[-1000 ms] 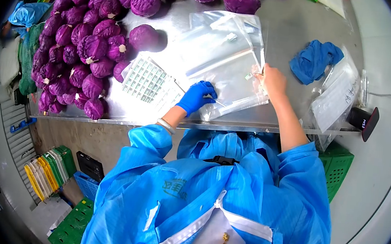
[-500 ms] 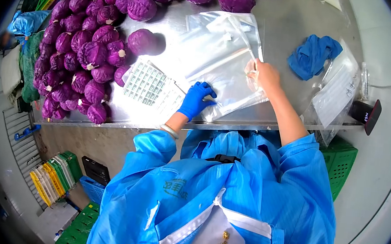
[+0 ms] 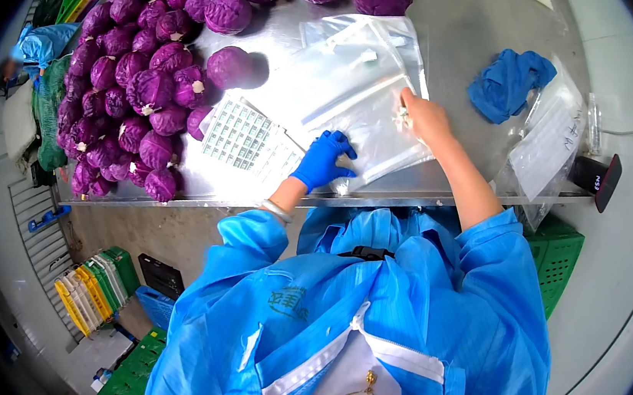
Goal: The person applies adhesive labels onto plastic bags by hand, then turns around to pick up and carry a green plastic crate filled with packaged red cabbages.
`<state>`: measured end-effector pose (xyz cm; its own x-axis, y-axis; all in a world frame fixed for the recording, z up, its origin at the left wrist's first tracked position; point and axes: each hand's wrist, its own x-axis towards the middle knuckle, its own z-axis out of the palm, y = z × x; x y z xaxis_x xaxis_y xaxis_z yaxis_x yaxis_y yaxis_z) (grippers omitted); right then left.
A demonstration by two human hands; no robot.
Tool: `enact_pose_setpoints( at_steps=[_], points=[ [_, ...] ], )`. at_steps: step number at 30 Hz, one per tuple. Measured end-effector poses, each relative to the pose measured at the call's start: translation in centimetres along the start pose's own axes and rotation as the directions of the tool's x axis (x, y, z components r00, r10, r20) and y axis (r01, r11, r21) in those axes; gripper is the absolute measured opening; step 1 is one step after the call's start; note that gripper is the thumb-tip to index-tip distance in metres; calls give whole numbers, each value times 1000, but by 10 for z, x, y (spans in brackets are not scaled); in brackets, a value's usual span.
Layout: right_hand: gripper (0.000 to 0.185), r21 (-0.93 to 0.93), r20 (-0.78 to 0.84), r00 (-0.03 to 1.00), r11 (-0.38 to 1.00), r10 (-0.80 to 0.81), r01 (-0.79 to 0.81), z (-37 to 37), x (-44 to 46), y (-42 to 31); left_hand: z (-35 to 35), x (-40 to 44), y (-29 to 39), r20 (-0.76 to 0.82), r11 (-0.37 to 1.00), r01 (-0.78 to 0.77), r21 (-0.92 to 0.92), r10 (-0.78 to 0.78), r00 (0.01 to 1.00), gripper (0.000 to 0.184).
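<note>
Evidently, the broad grey metal surface [image 3: 461,35] was the largest thing there, and a heap of round purple cabbages [image 3: 149,90] covered its left part. Flat, overlapping clear plastic bags [image 3: 340,84] lay near the middle, reaching down close to the near edge. At the far right was a clear plastic package [image 3: 541,155] with a white, handwritten sheet inside. Between the cabbages and the bags lay a white paper sheet printed with rows of green labels [image 3: 238,135]; a crumpled blue cloth [image 3: 509,87] sat near the package. Smaller than these, the blue-gloved left hand [image 3: 323,160] rested at the lower left of the bags, thumb and fingers apart, the film directly beside and beneath its fingertips. The bare right hand [image 3: 423,120] was at the bags' right side, its fingers bunched over the film; whether they gripped it, I could not tell.
</note>
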<state>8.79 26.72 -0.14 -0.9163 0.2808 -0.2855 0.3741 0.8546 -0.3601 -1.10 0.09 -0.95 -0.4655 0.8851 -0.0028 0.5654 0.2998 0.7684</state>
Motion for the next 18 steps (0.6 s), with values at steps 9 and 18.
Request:
enact_pose_setpoints(
  at_steps=[9, 18],
  points=[
    [18, 833, 82, 991, 539, 110, -129, -67, -19, -5, -30, 15, -29, 60, 613, 456, -645, -555, 830, 23],
    [30, -59, 114, 993, 998, -31, 38, -5, 1, -9, 4, -2, 11, 117, 983, -1, 186, -21, 993, 30]
  ],
)
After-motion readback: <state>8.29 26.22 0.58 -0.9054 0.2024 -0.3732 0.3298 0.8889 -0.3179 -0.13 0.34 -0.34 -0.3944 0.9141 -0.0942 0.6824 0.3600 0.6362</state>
